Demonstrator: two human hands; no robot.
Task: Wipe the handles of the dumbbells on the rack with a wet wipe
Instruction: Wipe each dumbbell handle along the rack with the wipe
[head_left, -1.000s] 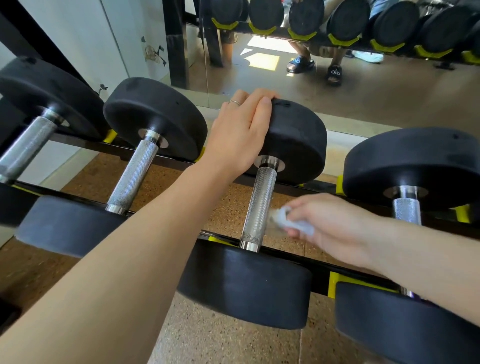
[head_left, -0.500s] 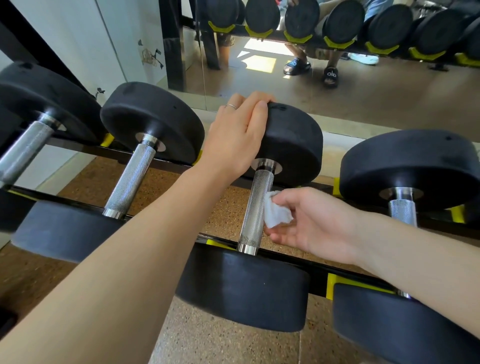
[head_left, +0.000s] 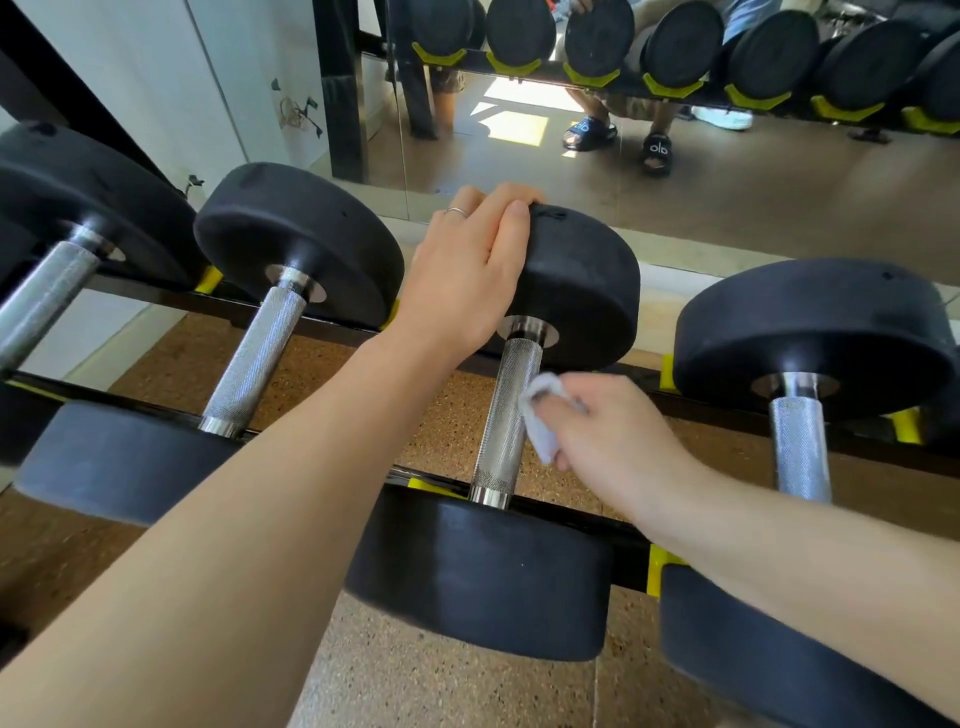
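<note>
A black rack (head_left: 597, 525) with yellow cradles (head_left: 658, 566) carries a row of black dumbbells, each lying across its two rails with the long axis running from the near side away toward a wall mirror (head_left: 675, 171). The middle dumbbell (head_left: 483, 566) sits in the centre of the view, its near head low and close, its far head higher and further off, so the knurled steel handle (head_left: 506, 421) slopes up and away, leaning slightly right at the top. The left hand (head_left: 462, 280) rests over the far head's upper left edge, fingers curved round the rim and gripping it; a thin ring shows on one finger. The right hand (head_left: 613, 436) comes in from the right and pinches a bunched white wet wipe (head_left: 543, 415) between curled fingers and thumb, pressing it against the right side of the handle about midway along. To the left lie another dumbbell (head_left: 260, 353) and part of a further one at the edge; to the right a fourth dumbbell (head_left: 800, 415) has its handle partly behind the right forearm. Under the rack the floor (head_left: 415, 675) is speckled tan stone and cork-like matting. The mirror reflects more dumbbells on yellow cradles, a sunlit patch of floor and feet in black sandals (head_left: 655, 149). A white wall (head_left: 156, 78) stands at far left.
</note>
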